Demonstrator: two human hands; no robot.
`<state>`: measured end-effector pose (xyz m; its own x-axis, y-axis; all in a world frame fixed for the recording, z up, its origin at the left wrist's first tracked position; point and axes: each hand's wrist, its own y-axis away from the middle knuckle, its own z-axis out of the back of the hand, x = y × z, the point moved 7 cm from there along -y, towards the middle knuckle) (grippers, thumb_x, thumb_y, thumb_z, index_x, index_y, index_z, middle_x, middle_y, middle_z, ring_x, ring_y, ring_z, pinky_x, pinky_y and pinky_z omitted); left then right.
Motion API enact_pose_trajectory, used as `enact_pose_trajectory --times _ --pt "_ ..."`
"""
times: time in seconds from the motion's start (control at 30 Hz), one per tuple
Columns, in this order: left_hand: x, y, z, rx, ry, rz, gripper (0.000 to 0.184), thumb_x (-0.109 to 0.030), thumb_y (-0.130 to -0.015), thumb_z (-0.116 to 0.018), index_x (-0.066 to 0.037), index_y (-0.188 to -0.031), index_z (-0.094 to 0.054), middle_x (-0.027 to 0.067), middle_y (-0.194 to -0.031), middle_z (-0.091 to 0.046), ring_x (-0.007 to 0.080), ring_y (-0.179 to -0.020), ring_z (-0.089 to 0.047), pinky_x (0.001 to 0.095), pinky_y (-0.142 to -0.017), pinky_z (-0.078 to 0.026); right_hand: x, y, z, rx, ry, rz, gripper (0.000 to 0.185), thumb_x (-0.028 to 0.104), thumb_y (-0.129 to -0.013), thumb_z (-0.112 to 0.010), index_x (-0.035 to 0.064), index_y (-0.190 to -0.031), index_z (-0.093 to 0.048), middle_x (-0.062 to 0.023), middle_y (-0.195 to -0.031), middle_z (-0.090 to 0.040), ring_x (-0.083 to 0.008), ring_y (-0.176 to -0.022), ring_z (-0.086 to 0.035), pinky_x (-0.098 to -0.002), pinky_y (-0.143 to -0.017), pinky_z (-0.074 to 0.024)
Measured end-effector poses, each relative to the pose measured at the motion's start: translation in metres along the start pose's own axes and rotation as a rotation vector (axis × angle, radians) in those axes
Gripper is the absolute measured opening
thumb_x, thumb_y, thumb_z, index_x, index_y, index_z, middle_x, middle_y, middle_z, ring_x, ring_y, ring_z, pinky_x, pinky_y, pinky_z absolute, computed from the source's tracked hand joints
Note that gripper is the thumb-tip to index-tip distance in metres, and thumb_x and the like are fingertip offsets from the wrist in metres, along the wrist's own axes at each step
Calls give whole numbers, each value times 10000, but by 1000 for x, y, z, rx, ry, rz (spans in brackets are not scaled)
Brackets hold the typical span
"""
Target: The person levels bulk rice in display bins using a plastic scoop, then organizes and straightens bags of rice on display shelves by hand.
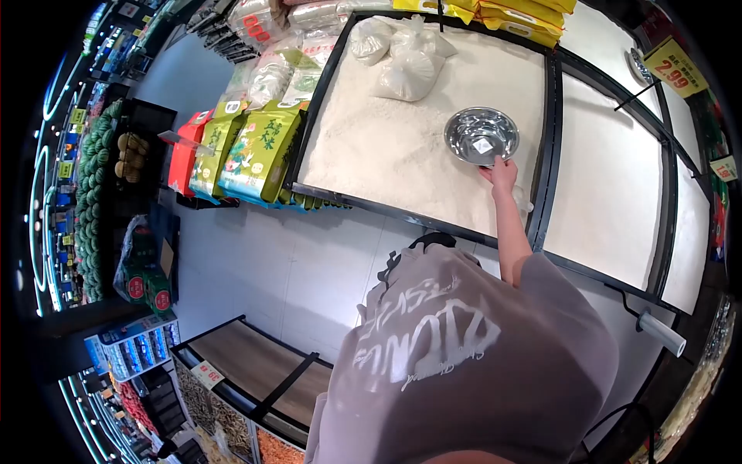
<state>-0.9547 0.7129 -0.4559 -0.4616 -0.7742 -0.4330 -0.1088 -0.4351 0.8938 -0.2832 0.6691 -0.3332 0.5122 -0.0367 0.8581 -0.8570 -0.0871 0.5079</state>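
Note:
A shiny metal bowl (pixel 481 133) is over the white rice (pixel 402 155) in a black-edged bin, its open side facing up. My right hand (pixel 502 175) grips the bowl's near rim with closed fingers. Inside the bowl is a small white patch, perhaps a label. Whether the bowl rests on the rice or is slightly lifted, I cannot tell. Several knotted clear plastic bags of rice (pixel 407 75) sit at the back of the bin. A bit of clear plastic (pixel 523 199) lies beside my right forearm. My left hand is out of the picture.
More bins of white grain (pixel 607 170) adjoin on the right, with a 2.99 price sign (pixel 675 67). A roll of bags (pixel 662 334) hangs at the front right. Green and red rice packs (pixel 263 151) stand left; yellow packs (pixel 518 19) lie behind. Dried-goods bins (pixel 209 410) are lower left.

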Motion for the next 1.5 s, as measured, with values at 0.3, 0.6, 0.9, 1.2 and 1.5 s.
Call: enact_pose_trajectory --times 0.3,0.6,0.9,1.2,1.5 --pt "-62 0 57 -179 143 56 437 -431 -940 -359 -62 -968 -592 88 -896 -619 220 -788 -599 347 -722 -478 -18 -88 28 13 -185 64 339 201 -881 -592 -40 -1081 -461 -150 -923 -595 -268 -706 -665 -327 -555 -555" --pt "-292 -40 6 -188 -186 -253 453 -451 -945 -336 -78 -907 -590 50 -773 -621 169 -647 -599 308 -598 -459 -60 -14 18 165 -14 -100 303 259 -874 -588 15 -1030 -498 -119 -895 -568 -233 -680 -635 -294 -552 -517" --pt "-480 -22 -118 -325 -754 -1082 203 -129 -809 -566 -21 -978 -593 131 -919 -623 288 -871 -603 366 -774 -483 -69 113 -50 378 1089 858 138 95 -773 -592 70 -908 -595 -86 -937 -571 -270 -894 -550 -400 -767 -455" --pt "-475 -29 -133 -414 -864 -1406 165 -12 -781 -559 -31 -944 -552 129 -1019 -545 305 -998 -511 422 -853 -421 -59 117 -38 90 1132 776 117 107 -816 -583 61 -909 -637 -86 -912 -581 -259 -889 -555 -393 -772 -435" --pt "-473 -45 -115 48 -455 -1204 155 0 -743 -654 -20 -870 -567 88 -744 -547 204 -646 -560 298 -584 -465 -72 102 -33 -118 763 267 193 109 -800 -656 7 -963 -674 -119 -823 -634 -202 -763 -600 -313 -731 -481"
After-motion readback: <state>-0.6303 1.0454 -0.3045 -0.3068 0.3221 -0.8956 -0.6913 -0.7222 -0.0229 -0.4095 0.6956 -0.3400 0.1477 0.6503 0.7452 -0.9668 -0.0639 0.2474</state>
